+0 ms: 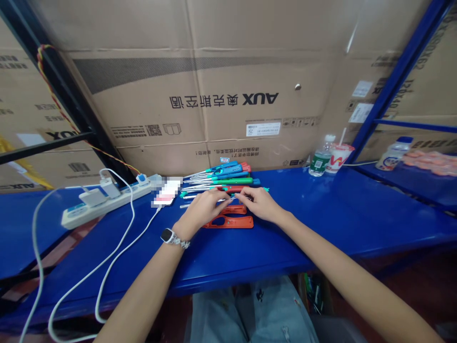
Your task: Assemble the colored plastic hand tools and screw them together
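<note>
At the far left of the blue table (303, 209), a white power strip (117, 201) carries plugged-in chargers, and a phone (167, 191), its screen blurred out, lies just beside it. Next comes the left hand (207, 206), its thumb and forefinger pinching what looks like a slim shiny piece (233, 196), held low above the table. Behind it lies a row of tools (233, 181) with metal shafts; their coloured handles look whole, so these seem complete. In front, two orange handle shells (243, 222) lie apart, one partly behind the left fingers; they look not yet joined to each other or to a shaft. The right hand (262, 204) bends in with fingertips drawn close at the piece's other end; whether they grip it, I cannot tell. Farther right stand a water bottle (320, 159) and a cup (339, 159).
</note>
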The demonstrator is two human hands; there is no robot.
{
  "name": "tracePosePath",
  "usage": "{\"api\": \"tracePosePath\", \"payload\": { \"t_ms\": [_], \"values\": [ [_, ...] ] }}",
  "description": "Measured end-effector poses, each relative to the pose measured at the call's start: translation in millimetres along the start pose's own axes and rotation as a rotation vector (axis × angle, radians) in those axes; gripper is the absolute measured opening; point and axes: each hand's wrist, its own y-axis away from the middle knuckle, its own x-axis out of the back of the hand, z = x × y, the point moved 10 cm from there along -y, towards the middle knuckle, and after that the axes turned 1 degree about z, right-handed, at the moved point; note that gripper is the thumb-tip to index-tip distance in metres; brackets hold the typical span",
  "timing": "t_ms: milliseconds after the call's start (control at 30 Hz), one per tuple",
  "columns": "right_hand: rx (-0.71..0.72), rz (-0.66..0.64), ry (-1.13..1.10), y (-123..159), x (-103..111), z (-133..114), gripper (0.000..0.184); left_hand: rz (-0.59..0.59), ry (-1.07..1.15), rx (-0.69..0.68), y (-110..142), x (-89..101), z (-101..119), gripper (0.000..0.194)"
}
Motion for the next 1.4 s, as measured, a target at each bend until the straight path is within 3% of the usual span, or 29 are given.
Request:
{"api": "tracePosePath", "payload": {
  "t_ms": [267, 733, 1033, 1267, 1400],
  "values": [
    [-0.021, 0.027, -0.105, -1.8, 1.7, 4.8, 0.04, 0.028, 0.001, -0.006, 2.0, -6.4, -5.6, 0.024],
    [-0.033, 0.082, -0.014, -0.6, 7.8, 1.7, 0.039, 0.044, 0.033, -0.031, 0.3, -6.0, -0.8, 0.019],
    [0.018, -0.017, -0.102, 0.2, 8.8, 1.9, 0.039, 0.047, 0.123, -0.169, -3.0, -3.0, 7.1, 0.017],
    [0.026, -0.056, -0.247, 2.2, 6.6, -4.7, 0.035, 0.073, 0.33, -0.065, -1.6, -0.9, -10.3, 0.022],
    [0.038, -0.081, -0.297, 2.1, 3.3, -6.1, 0.035, 0.07, 0.311, -0.072, -1.6, -2.1, -9.3, 0.021]
  ]
}}
